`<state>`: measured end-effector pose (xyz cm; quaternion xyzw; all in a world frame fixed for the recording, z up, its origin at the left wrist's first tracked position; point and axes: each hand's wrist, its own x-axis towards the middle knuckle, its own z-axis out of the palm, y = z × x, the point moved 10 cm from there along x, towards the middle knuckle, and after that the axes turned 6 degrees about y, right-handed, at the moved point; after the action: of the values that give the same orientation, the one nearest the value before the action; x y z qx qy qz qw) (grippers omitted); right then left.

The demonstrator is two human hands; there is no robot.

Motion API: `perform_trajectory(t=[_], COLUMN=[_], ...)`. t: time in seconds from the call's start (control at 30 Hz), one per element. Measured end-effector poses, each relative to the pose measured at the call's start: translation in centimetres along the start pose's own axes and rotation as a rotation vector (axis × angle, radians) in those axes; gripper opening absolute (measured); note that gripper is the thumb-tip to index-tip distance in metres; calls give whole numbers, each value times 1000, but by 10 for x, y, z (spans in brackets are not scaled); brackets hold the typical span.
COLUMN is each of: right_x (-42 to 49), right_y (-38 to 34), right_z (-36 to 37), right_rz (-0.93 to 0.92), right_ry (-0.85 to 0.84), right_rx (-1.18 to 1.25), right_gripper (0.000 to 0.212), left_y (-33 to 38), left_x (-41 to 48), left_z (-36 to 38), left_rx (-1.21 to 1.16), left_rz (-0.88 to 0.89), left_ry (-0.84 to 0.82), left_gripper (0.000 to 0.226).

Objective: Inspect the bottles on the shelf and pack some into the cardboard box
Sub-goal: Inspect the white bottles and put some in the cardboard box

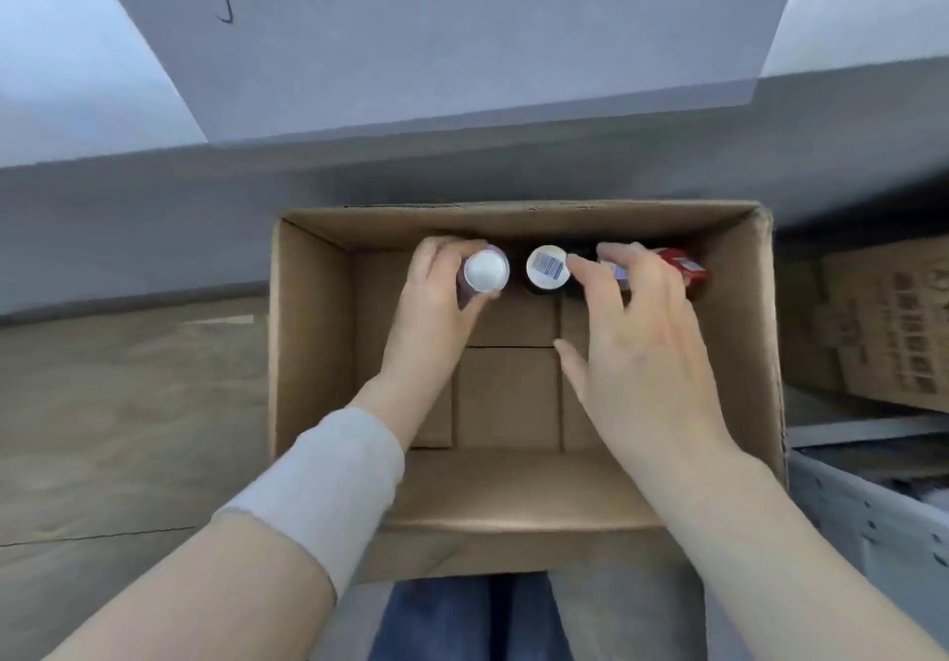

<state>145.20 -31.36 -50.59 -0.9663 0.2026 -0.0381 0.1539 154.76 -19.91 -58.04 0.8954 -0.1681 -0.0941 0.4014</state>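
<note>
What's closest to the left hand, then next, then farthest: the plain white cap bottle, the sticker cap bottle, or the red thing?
1. plain white cap bottle: gripped in the left hand, leftmost in the row.
2. sticker cap bottle: just to its right, mid-row along the far wall of the box.
3. red thing: far right corner, beyond the right hand.

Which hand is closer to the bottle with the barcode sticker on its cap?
Right. The right hand has its index fingertip at the right edge of the barcode bottle cap; the left hand grips the plain white-capped bottle just left of it.
</note>
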Motion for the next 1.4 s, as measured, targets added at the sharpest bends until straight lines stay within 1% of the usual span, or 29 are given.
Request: perform_trajectory(t=[0.07, 0.2, 0.3, 0.37, 0.47, 0.53, 0.6, 0.7, 0.8, 0.93, 1.03, 1.1, 1.2, 1.4], right_x=[11, 20, 20, 18, 11, 1, -14, -45, -95, -185, -265, -319, -405, -560], right_y=[7, 16, 17, 18, 16, 13, 10, 4, 2, 6, -3, -14, -32, -33], right_z=[8, 17, 20, 21, 11, -8, -40, -104, -174, -253, -299, -326, -363, -449], right_rz=[1, 5, 6, 8, 31, 69, 103, 144, 199, 349, 508, 624, 785, 989], right_ry=[19, 23, 14, 11, -3, -13, -12, -12, 24, 131, 263, 345, 439, 617], right_rx=[3, -3, 1, 1, 18, 36, 40, 30, 11, -37, -58, -84, -123, -250], right_gripper=[66, 68, 70, 72, 75, 75, 76, 79, 78, 75, 71, 71, 71, 75], left_y=[-9, -21, -20, -13, 8, 31, 64, 122, 186, 272, 331, 362, 401, 489], left_x=[5, 4, 0, -3, -11, -24, -40, -70, -108, -165, -220, -264, -334, -477], left_z=[10, 19, 18, 13, 0, -18, -39, -67, -89, -108, -120, -129, -142, -153], left_rx=[7, -69, -87, 7, 233, 277, 284, 325, 369, 365, 327, 299, 281, 162], left_rz=[-3, -113, -137, -90, 7, 57, 116, 195, 305, 465, 690, 799, 941, 1145], left_ry=[16, 46, 96, 109, 97, 80, 19, -156, -302, -442, -481, -525, -593, -688], left_gripper=[38, 37, 37, 40, 56, 60, 58, 56, 59, 59, 55, 55, 58, 54])
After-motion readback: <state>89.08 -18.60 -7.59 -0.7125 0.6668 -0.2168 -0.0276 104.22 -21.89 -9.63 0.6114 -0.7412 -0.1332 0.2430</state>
